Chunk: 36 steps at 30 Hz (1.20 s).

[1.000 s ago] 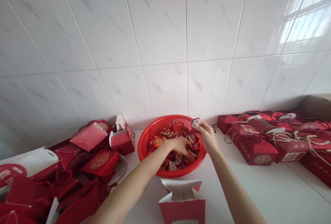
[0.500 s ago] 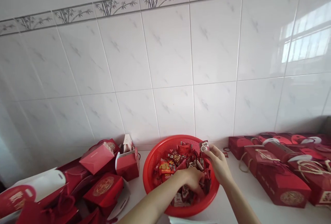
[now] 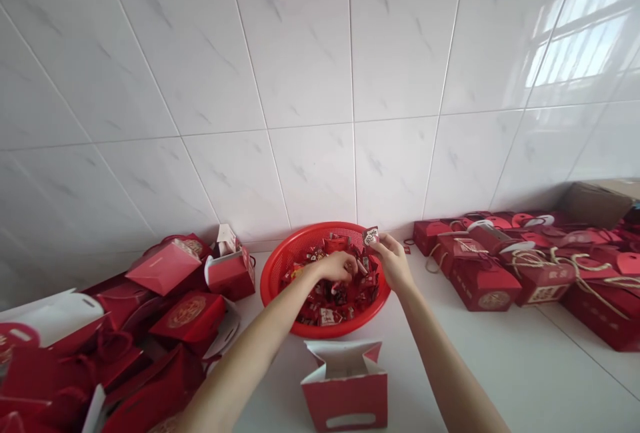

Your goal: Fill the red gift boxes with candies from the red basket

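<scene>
A round red plastic basket [image 3: 325,280] stands on the white counter against the tiled wall, full of small red wrapped sweets [image 3: 335,296]. My left hand [image 3: 336,266] reaches into it from the left, fingers down among the packets, and what they hold is hidden. Above the basket's right rim, my right hand [image 3: 393,262] pinches a small red-and-white sweet packet [image 3: 371,236] between finger and thumb. Just in front of the basket stands an open red paper gift box [image 3: 345,383], with nothing touching it.
Folded red gift boxes and bags [image 3: 170,313] lie heaped to the left of the basket. More red boxes with rope handles [image 3: 515,273] stand to the right, and a cardboard box [image 3: 597,203] sits at the far right. White tiles rise behind.
The view has tilted down and shifted, bringing the open red box back into sight. My left hand stays among the sweets, and my right hand still pinches the packet.
</scene>
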Motion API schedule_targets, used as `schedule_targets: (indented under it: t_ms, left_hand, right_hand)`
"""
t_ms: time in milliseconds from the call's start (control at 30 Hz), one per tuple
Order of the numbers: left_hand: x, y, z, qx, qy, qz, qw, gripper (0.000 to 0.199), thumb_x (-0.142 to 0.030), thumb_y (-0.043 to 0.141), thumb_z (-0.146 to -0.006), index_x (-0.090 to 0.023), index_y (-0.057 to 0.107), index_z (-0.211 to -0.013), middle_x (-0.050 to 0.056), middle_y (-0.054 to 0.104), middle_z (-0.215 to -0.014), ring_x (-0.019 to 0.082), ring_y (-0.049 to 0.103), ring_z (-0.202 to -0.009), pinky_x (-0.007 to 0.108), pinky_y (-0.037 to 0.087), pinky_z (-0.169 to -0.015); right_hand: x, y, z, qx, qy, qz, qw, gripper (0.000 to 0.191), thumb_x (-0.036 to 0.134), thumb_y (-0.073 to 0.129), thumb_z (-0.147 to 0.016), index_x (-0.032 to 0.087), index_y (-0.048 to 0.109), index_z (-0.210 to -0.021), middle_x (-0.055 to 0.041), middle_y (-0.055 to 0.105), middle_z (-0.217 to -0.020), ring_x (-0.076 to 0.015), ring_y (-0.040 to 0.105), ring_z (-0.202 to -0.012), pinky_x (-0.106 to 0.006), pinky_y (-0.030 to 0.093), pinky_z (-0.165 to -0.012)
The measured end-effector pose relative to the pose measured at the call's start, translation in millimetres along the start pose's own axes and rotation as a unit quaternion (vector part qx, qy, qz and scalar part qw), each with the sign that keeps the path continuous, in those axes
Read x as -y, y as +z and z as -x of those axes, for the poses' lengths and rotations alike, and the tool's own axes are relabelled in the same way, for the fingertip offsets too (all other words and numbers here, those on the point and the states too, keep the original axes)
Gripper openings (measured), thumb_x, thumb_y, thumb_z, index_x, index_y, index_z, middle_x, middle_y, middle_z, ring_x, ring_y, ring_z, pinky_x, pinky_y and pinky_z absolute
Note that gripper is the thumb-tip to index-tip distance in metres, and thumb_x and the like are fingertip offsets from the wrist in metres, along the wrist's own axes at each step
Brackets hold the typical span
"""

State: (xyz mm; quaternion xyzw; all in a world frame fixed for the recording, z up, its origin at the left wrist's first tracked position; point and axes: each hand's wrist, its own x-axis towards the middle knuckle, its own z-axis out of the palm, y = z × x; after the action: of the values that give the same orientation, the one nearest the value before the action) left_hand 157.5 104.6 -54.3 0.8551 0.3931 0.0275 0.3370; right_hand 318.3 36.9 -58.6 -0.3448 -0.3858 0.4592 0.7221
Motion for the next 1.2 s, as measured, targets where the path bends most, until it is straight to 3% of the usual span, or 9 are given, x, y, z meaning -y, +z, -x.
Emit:
schedule_targets:
  t_ms: [200,533,600,667,767,867,967,1133,1200]
  left_hand:
    - [9,-21.1,8,-0.064,0.005,0.065,0.996,0.027,-0.003,0.051,-0.072,-0.016,0.066,-0.09,0.004,0.076,-0.083,0.019,0.074,-0.082,0.03,0.057,-0.078]
    - [-14,-18.4,17,-0.15,0.049,-0.024,0.987,0.029,-0.003,0.058,-0.068,-0.02,0.076,-0.085,0.003,0.077,-0.097,0.023,0.07,-0.101,0.03,0.052,-0.094]
    - [-23,-14.6,19,-0.079,0.07,-0.042,0.993,0.025,-0.009,0.064,-0.069,-0.02,0.076,-0.088,0.001,0.077,-0.095,0.022,0.071,-0.095,0.028,0.053,-0.087]
    - [-32,-6.8,19,0.06,0.07,-0.086,0.992,0.028,-0.015,0.071,-0.066,-0.022,0.076,-0.093,0.001,0.078,-0.095,0.023,0.072,-0.09,0.028,0.054,-0.079]
    - [-45,11.4,18,0.191,0.018,-0.209,0.959,0.05,-0.021,0.08,-0.056,-0.023,0.072,-0.106,0.006,0.077,-0.105,0.031,0.072,-0.092,0.034,0.054,-0.075]
    - [-50,29.2,16,0.158,-0.03,-0.31,0.937,0.063,-0.022,0.082,-0.055,-0.022,0.067,-0.117,0.015,0.073,-0.117,0.038,0.069,-0.102,0.041,0.053,-0.083]
    - [-48,36.3,14,0.116,-0.023,-0.326,0.938,0.059,-0.023,0.08,-0.061,-0.021,0.065,-0.118,0.017,0.072,-0.117,0.039,0.067,-0.107,0.043,0.052,-0.088]
    - [-34,21.0,10,0.078,0.013,-0.251,0.965,0.035,-0.019,0.073,-0.067,-0.024,0.071,-0.102,0.008,0.074,-0.111,0.032,0.07,-0.102,0.035,0.053,-0.082]
    - [-27,11.7,9,0.031,0.013,-0.222,0.974,0.039,-0.012,0.069,-0.069,-0.027,0.071,-0.105,0.004,0.075,-0.111,0.029,0.07,-0.102,0.031,0.052,-0.081]
  right_hand:
    - [-3,-1,-1,0.003,-0.008,0.004,1.0,0.024,0.038,0.082,-0.062,0.021,0.069,-0.074,-0.0015,0.071,-0.077,-0.0182,0.063,-0.073,-0.033,0.052,-0.074]
    - [-1,-2,0,0.01,-0.009,0.028,1.0,0.023,0.036,0.081,-0.062,0.021,0.068,-0.074,-0.001,0.072,-0.077,-0.0185,0.063,-0.073,-0.033,0.052,-0.074]
    - [-1,-2,0,0.01,-0.012,0.024,1.0,0.022,0.036,0.08,-0.062,0.021,0.069,-0.074,-0.0008,0.072,-0.075,-0.018,0.062,-0.072,-0.032,0.052,-0.073]
    - [-2,-3,0,0.009,-0.016,0.024,1.0,0.021,0.035,0.08,-0.063,0.021,0.069,-0.075,-0.0011,0.072,-0.077,-0.0183,0.062,-0.072,-0.033,0.052,-0.072]
    - [-3,-4,-1,0.013,-0.017,0.03,0.999,0.02,0.034,0.079,-0.064,0.021,0.069,-0.077,-0.0019,0.073,-0.079,-0.0188,0.063,-0.074,-0.034,0.052,-0.074]
    - [-4,-4,-2,0.017,-0.021,0.038,0.999,0.02,0.034,0.079,-0.065,0.021,0.069,-0.076,-0.0017,0.073,-0.078,-0.0185,0.063,-0.074,-0.034,0.053,-0.075]
    - [-5,-5,-3,0.02,-0.026,0.043,0.999,0.021,0.034,0.079,-0.066,0.021,0.069,-0.077,-0.0016,0.073,-0.078,-0.0184,0.063,-0.074,-0.034,0.053,-0.075]
    - [-5,-4,-3,0.024,-0.028,0.036,0.999,0.02,0.034,0.08,-0.066,0.021,0.069,-0.077,-0.0019,0.073,-0.079,-0.0189,0.065,-0.076,-0.035,0.053,-0.077]
    - [-4,-4,-3,0.023,-0.029,0.035,0.999,0.02,0.034,0.08,-0.066,0.021,0.069,-0.077,-0.0019,0.073,-0.079,-0.0192,0.065,-0.076,-0.035,0.053,-0.077]
